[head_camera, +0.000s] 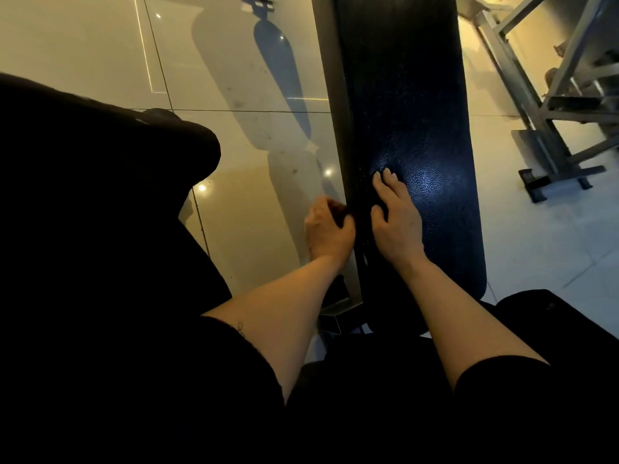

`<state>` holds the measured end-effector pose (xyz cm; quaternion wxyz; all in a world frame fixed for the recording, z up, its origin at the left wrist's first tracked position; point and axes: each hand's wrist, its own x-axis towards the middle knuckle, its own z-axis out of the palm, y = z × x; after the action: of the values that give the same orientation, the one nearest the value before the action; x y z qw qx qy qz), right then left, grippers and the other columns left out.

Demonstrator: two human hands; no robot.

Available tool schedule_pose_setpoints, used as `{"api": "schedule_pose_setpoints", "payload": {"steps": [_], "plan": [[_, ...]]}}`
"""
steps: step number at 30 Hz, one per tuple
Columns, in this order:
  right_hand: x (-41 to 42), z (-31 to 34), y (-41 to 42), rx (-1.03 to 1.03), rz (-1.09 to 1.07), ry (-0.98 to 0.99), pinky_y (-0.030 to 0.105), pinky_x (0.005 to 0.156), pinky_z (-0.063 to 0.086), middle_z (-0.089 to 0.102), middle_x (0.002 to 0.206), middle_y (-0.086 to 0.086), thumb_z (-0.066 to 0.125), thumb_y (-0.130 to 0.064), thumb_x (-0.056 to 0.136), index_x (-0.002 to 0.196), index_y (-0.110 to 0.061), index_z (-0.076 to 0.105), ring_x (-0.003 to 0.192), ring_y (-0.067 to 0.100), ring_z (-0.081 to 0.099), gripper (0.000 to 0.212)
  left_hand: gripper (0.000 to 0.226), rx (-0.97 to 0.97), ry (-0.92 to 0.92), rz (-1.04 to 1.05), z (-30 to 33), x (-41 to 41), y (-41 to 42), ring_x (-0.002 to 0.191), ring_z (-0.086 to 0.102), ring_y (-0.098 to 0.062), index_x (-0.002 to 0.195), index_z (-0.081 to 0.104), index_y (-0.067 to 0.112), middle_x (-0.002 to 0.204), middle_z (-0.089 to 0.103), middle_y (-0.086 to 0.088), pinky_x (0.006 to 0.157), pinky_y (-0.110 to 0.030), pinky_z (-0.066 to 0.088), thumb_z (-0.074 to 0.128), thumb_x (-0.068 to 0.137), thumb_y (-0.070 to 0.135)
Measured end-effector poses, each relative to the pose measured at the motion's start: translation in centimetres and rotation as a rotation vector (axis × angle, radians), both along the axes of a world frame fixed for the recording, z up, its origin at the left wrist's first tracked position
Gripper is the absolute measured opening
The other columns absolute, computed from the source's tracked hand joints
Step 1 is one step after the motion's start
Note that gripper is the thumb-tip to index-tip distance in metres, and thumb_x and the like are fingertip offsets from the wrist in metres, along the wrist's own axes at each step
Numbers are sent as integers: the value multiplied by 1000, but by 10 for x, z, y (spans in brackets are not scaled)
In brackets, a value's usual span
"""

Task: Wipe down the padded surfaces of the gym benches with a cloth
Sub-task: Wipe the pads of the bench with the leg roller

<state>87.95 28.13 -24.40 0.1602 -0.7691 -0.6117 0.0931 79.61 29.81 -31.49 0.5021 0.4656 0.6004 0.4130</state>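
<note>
Both hands at near end of bench pad (408, 95). Right hand (397, 217) flat on black pad, fingers straight, palm down, near pad's left edge. Left hand (330, 227) curled at pad's left side edge, fingers bent around something dark; cannot tell if that is cloth or pad edge. Cloth not clearly visible. Pad runs away from viewer, light glare just beside right fingertips. Metal frame (549, 105) on tile floor (234, 78), well right of pad. Dark sleeves on both arms.
</note>
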Motion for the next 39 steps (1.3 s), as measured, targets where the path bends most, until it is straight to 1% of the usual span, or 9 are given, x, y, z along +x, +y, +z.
{"api": "schedule_pose_setpoints", "payload": {"steps": [4, 10, 16, 21, 25, 30, 32, 35, 39], "plan": [[2, 4, 0, 15, 13, 24, 18, 110, 18, 33, 155, 5, 48, 2, 92, 145, -11, 42, 145, 17, 25, 55, 19, -72, -27, 115, 7, -3, 0, 93, 56, -27, 102, 49, 7, 98, 56, -10, 72, -28, 38, 60, 89, 16], [7, 10, -10, 81, -14, 21, 26, 108, 32, 50, 141, 10, 56, 4, 83, 140, -9, 47, 130, 22, 46, 59, 29, 233, -33, 120, 55, 6, 35, 98, 53, -22, 108, 52, 8, 108, 58, -9, 81, -21, 34, 65, 84, 15], [9, 6, -27, 16, -19, -27, 25, 112, 24, 44, 147, 8, 54, 1, 88, 140, -8, 48, 137, 20, 38, 54, 18, -77, 17, -93, 9, -2, -14, 93, 58, -28, 102, 51, 11, 98, 59, -9, 69, -27, 35, 60, 87, 18], [7, 4, -56, -7, -61, -118, 21, 106, 26, 50, 143, 6, 51, 0, 91, 135, -8, 54, 133, 20, 44, 45, 23, -32, -100, 139, 25, -3, -6, 98, 55, -26, 109, 49, 6, 102, 55, -8, 77, -28, 40, 59, 90, 13], [-2, 1, -73, -128, -70, -31, 16, 109, 13, 30, 157, -1, 45, 4, 92, 145, -14, 43, 145, 12, 22, 56, 24, 88, -68, 21, 39, 5, -9, 101, 54, -22, 108, 54, 9, 113, 57, -8, 80, -24, 36, 62, 85, 6], [0, -15, -104, -56, -80, -20, 39, 121, 14, 34, 155, 5, 45, 4, 91, 143, -10, 45, 144, 20, 28, 55, 18, -92, 35, -198, 2, 5, -75, 100, 57, -27, 105, 54, 7, 108, 61, -12, 76, -28, 41, 60, 88, 7], [3, -20, -119, -52, -121, -26, 39, 121, 13, 35, 154, 7, 43, 4, 90, 143, -9, 44, 143, 21, 29, 54, 18, -111, 36, -122, 6, 3, -85, 100, 58, -25, 107, 55, 8, 108, 62, -11, 79, -29, 43, 60, 89, 9], [12, -15, -125, -242, -39, 34, 34, 120, 2, 13, 162, 3, 43, 3, 89, 152, -13, 26, 148, 16, 11, 66, 21, -51, -52, 64, 33, 1, -76, 96, 54, -19, 110, 52, 9, 109, 59, -9, 83, -28, 44, 59, 90, 9], [24, -5, -118, -409, 53, 29, 36, 120, 4, -2, 163, -1, 42, 0, 88, 155, -18, 13, 149, 15, 3, 75, 27, -57, -107, 72, 54, 20, -58, 103, 55, -22, 103, 47, 24, 113, 55, -5, 95, -41, 49, 62, 87, 11]]}}
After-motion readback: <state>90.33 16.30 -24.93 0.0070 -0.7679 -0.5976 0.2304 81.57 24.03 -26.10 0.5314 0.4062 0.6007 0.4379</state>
